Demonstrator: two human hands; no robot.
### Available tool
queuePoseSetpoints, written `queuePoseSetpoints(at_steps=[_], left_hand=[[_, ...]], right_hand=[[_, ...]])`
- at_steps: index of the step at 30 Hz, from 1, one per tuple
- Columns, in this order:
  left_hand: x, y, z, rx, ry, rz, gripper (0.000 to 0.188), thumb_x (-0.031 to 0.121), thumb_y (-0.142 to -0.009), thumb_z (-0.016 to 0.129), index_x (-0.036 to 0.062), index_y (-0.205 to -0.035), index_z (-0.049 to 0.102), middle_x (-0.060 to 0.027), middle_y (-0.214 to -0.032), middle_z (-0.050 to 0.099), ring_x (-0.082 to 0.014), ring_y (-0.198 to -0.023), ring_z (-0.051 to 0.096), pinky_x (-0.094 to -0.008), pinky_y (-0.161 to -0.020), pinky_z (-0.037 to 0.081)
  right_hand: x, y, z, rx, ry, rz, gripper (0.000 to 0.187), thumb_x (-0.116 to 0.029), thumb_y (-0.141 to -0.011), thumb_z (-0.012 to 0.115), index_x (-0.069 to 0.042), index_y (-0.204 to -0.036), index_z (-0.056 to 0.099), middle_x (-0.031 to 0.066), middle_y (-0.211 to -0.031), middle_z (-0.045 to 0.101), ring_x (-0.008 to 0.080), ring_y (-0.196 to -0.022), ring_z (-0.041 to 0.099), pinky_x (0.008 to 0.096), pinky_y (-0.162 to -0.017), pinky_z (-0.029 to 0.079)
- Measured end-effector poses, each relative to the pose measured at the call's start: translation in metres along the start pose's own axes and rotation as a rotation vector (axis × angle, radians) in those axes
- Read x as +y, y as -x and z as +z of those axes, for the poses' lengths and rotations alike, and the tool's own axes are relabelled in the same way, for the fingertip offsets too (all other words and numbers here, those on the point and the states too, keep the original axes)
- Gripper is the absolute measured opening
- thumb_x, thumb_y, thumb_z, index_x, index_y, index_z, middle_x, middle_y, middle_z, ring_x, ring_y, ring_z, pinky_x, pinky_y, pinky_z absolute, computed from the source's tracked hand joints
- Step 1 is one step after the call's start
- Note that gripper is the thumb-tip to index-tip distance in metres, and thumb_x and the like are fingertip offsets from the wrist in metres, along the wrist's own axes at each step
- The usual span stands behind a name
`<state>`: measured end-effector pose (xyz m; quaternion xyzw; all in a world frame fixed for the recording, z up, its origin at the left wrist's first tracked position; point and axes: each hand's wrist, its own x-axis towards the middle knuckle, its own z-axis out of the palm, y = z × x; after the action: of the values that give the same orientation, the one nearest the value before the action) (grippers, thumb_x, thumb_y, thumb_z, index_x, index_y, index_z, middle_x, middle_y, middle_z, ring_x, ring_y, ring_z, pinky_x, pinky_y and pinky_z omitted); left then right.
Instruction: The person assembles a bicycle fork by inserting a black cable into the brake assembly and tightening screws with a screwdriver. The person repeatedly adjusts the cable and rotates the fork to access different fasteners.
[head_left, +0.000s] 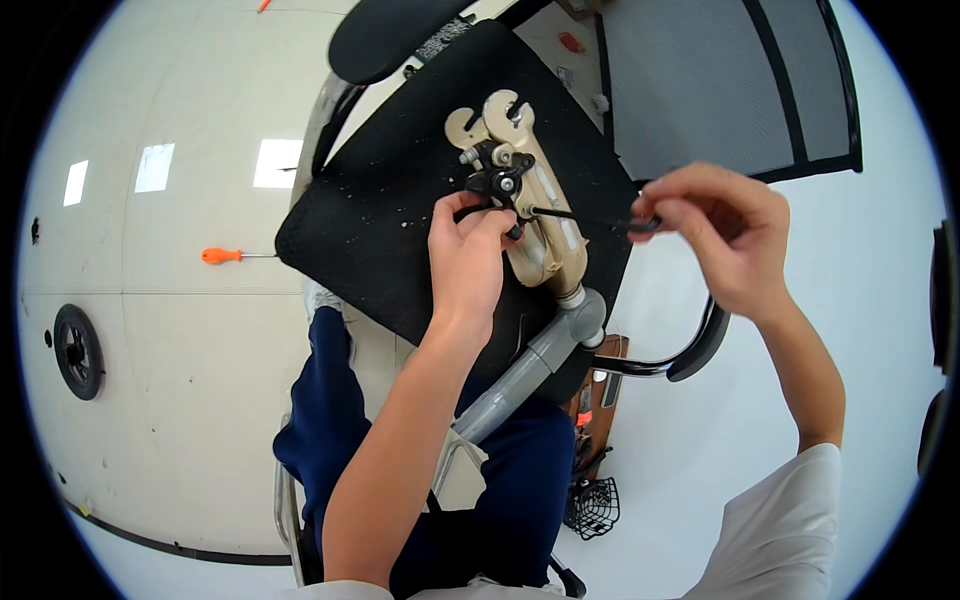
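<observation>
A beige two-legged wheel fork (547, 180) lies on the black chair seat (350, 225), its slotted ends pointing away from me. A grey tube (520, 380) runs from its near end back toward my legs. Against the fork sits a black disc brake caliper (503, 184). My left hand (467, 262) is closed around the near side of this caliper, fingertips partly hidden. From a bolt beside it a thin black hex key (580, 216) extends rightward. My right hand (735, 240) pinches the bent outer end of the key, which is slightly blurred.
On the floor at left lie an orange-handled screwdriver (222, 256) and a small black wheel (78, 352). A chair armrest (700, 345) curves out at right. Mesh panels (710, 90) stand at the far right. A black wire basket (593, 508) is beside my right leg.
</observation>
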<state>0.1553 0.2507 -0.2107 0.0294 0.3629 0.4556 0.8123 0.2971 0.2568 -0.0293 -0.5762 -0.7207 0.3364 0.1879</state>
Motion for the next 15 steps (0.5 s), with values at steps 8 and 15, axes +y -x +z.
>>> queuePoseSetpoints(at_steps=[8, 15], left_hand=[[-0.003, 0.003, 0.012, -0.089, -0.099, -0.008, 0.04, 0.001, -0.088, 0.065, -0.0031, -0.122, 0.044, -0.018, -0.111, 0.065, -0.0191, -0.1, 0.064, -0.031, -0.094, 0.049], [-0.012, -0.008, 0.021, -0.095, -0.058, 0.039, 0.042, 0.0, -0.087, 0.064, -0.0024, -0.124, 0.042, -0.0172, -0.11, 0.065, -0.0192, -0.1, 0.064, -0.031, -0.094, 0.049]], right_hand=[[0.044, 0.01, -0.01, 0.295, 0.095, -0.079, 0.016, -0.004, -0.097, 0.058, 0.002, -0.107, 0.069, 0.008, -0.084, 0.07, 0.01, -0.066, 0.066, 0.0199, -0.061, 0.052], [0.053, -0.004, 0.006, 0.376, 0.365, -0.37, 0.018, 0.008, -0.088, 0.063, 0.002, -0.103, 0.07, 0.0061, -0.079, 0.069, 0.0078, -0.061, 0.062, 0.018, -0.052, 0.047]])
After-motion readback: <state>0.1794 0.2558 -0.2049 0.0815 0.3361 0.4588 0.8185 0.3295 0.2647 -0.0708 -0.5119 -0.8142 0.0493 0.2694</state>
